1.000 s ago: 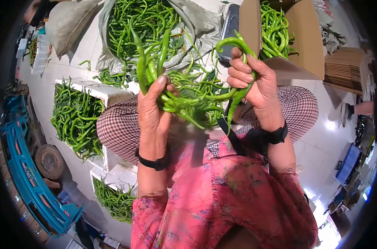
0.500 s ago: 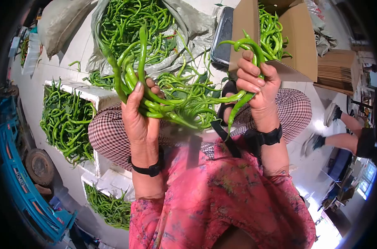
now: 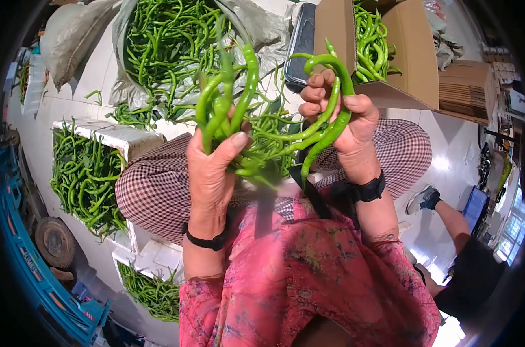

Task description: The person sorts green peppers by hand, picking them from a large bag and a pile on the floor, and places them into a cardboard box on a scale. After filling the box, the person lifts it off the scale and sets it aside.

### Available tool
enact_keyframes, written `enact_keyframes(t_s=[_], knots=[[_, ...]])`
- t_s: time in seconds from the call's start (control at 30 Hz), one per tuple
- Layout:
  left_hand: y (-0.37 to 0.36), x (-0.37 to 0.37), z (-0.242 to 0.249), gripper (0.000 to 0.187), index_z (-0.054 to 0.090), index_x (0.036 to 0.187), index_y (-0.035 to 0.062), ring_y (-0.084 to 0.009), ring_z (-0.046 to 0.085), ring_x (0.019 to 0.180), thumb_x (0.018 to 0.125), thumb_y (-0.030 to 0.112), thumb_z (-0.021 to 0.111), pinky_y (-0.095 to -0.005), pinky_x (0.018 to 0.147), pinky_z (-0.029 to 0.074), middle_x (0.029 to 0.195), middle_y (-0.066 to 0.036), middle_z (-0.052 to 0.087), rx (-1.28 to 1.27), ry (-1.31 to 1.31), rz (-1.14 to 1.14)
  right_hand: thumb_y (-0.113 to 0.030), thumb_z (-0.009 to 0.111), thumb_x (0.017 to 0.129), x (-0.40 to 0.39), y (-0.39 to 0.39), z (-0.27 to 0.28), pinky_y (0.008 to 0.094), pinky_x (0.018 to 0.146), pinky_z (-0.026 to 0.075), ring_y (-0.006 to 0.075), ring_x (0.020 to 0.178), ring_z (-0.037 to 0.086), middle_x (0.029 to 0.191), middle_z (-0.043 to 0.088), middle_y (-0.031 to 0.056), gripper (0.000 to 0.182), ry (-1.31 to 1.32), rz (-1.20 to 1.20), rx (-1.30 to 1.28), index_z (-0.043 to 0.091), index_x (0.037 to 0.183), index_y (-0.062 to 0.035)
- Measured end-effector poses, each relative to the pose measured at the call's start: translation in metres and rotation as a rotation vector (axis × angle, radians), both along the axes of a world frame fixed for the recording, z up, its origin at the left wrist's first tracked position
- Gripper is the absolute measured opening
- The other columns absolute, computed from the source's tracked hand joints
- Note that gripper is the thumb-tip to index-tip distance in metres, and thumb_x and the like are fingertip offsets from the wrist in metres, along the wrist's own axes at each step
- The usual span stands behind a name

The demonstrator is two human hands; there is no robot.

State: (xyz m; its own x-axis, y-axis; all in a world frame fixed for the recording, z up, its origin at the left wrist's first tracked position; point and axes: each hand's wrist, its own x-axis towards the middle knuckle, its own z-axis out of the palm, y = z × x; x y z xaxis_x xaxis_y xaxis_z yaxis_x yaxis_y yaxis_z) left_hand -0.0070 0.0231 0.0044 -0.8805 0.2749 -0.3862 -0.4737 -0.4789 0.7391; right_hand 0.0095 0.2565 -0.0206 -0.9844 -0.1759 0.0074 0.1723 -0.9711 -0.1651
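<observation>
My left hand is closed round a bunch of long green chili peppers, their curved tips rising above the fingers. In my right hand a few more chili peppers are gripped, curling over the fingers and hanging below the palm. The two hands are a short way apart above my lap. Beneath and between them lies a loose pile of chili peppers, partly hidden by the hands. Behind, an open sack spills many peppers onto the floor.
A cardboard box with peppers stands at the upper right, beside a dark tray. Foam boxes of peppers are at the left, near a blue vehicle. Flattened cartons and a person's leg are at the right.
My left hand has moved right, with its bunch, closer to my right hand. The peppers in my right hand have shifted slightly left. The person at the right has stepped nearer.
</observation>
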Motion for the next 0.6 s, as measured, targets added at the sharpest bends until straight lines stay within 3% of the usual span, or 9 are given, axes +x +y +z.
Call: enact_keyframes(t_s=[0.07, 0.17, 0.23, 0.27, 0.33, 0.37, 0.47, 0.5, 0.6], knots=[[0.005, -0.001, 0.0, 0.046, 0.052, 0.119, -0.0017, -0.0171, 0.059, 0.082, 0.078, 0.009, 0.071, -0.028, 0.076, 0.05, 0.097, -0.009, 0.06, -0.062, 0.003, 0.013, -0.004, 0.055, 0.078, 0.0, 0.001, -0.006, 0.0413, 0.096, 0.046, 0.0261, 0.107, 0.055, 0.118, 0.052, 0.0183, 0.041, -0.009, 0.009, -0.006, 0.053, 0.118, 0.0033], [0.004, -0.003, -0.003, 0.042, 0.053, 0.118, -0.0017, -0.0172, 0.06, 0.082, 0.079, 0.004, 0.068, -0.0277, 0.077, 0.049, 0.097, -0.008, 0.062, -0.056, -0.014, 0.002, -0.003, 0.054, 0.078, 0.001, 0.0, -0.01, 0.0449, 0.101, 0.044, 0.0281, 0.112, 0.055, 0.119, 0.055, 0.0184, 0.043, -0.028, 0.026, -0.019, 0.052, 0.12, 0.0038], [0.009, -0.002, -0.005, 0.039, 0.054, 0.117, -0.0016, -0.0175, 0.06, 0.081, 0.08, 0.002, 0.066, -0.0281, 0.077, 0.049, 0.097, -0.008, 0.062, -0.153, 0.023, 0.011, -0.005, 0.056, 0.078, 0.001, -0.004, -0.009, 0.0386, 0.099, 0.044, 0.0256, 0.111, 0.056, 0.117, 0.058, 0.0161, 0.043, -0.076, -0.02, 0.214, 0.052, 0.12, 0.0046], [0.011, -0.002, -0.005, 0.036, 0.055, 0.116, -0.0014, -0.0177, 0.061, 0.081, 0.081, -0.001, 0.064, -0.0285, 0.078, 0.05, 0.096, -0.008, 0.063, -0.248, 0.062, 0.022, -0.005, 0.056, 0.078, 0.002, -0.007, -0.009, 0.0386, 0.099, 0.044, 0.0256, 0.111, 0.056, 0.117, 0.058, 0.0161, 0.043, -0.079, -0.018, 0.212, 0.052, 0.12, 0.0046], [0.009, -0.002, -0.013, 0.033, 0.056, 0.114, -0.0014, -0.0178, 0.062, 0.08, 0.082, -0.003, 0.063, -0.03, 0.075, 0.051, 0.096, -0.008, 0.063, -0.234, 0.072, 0.056, -0.01, 0.06, 0.078, 0.004, -0.013, -0.01, 0.0309, 0.094, 0.044, 0.0204, 0.106, 0.056, 0.115, 0.059, 0.0132, 0.045, -0.248, 0.253, 1.073, 0.053, 0.12, 0.0042], [0.008, -0.004, -0.015, 0.033, 0.056, 0.113, -0.0014, -0.0176, 0.062, 0.08, 0.082, -0.002, 0.064, -0.0301, 0.073, 0.052, 0.096, -0.009, 0.063, -0.195, 0.045, 0.095, -0.014, 0.062, 0.08, 0.006, -0.012, -0.031, 0.0262, 0.089, 0.043, 0.0164, 0.099, 0.055, 0.113, 0.059, 0.0092, 0.042, -0.211, 0.247, 1.069, 0.056, 0.117, 0.0031], [-0.002, -0.005, -0.025, 0.034, 0.055, 0.114, -0.0018, -0.0173, 0.062, 0.08, 0.082, 0.001, 0.066, -0.0296, 0.066, 0.053, 0.098, -0.011, 0.063, -0.137, 0.033, 0.149, -0.014, 0.059, 0.083, 0.005, -0.003, -0.021, 0.0253, 0.088, 0.042, 0.0159, 0.096, 0.055, 0.108, 0.059, 0.0069, 0.035, -0.254, 0.178, 0.883, 0.059, 0.114, 0.0025], [-0.003, -0.007, -0.027, 0.034, 0.055, 0.115, -0.0019, -0.0174, 0.061, 0.08, 0.082, 0.001, 0.065, -0.029, 0.067, 0.053, 0.098, -0.011, 0.063, -0.181, 0.043, 0.128, -0.014, 0.058, 0.086, 0.007, 0.0, -0.019, 0.0272, 0.088, 0.044, 0.0176, 0.1, 0.055, 0.106, 0.061, 0.008, 0.031, -0.335, 0.309, 0.937, 0.061, 0.111, 0.0037], [0.002, -0.009, -0.026, 0.035, 0.054, 0.116, -0.0025, -0.0172, 0.061, 0.08, 0.083, 0.001, 0.065, -0.0277, 0.067, 0.051, 0.098, -0.011, 0.063, -0.217, 0.044, 0.123, -0.017, 0.059, 0.088, 0.009, -0.003, -0.04, 0.0287, 0.086, 0.047, 0.0185, 0.098, 0.058, 0.103, 0.061, 0.0093, 0.032, -0.501, 0.225, 0.984, 0.061, 0.112, 0.0049]])
